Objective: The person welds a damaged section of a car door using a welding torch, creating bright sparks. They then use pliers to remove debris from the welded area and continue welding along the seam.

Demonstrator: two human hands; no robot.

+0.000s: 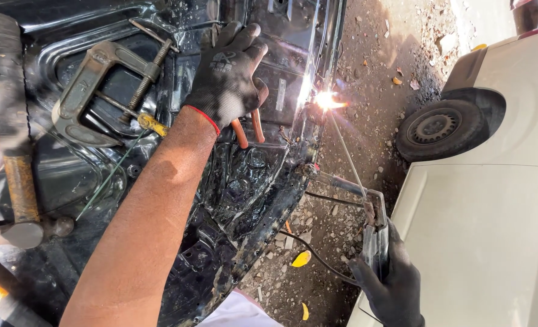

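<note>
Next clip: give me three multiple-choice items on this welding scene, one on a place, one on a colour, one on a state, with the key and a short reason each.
1. Where is the arc burning?
A. at the black panel's edge
B. on the white car's tyre
C. on the hammer

2. What colour are the plier handles under the left hand?
A. blue
B. orange
C. green

3. What is the right hand doing?
A. lying open on the ground
B. gripping the electrode holder
C. turning the clamp

Key: 1 A, the glare sits on the panel rim at the rod tip; 2 B, orange handles stick out below the glove; 3 B, the gloved fingers wrap the holder.
</note>
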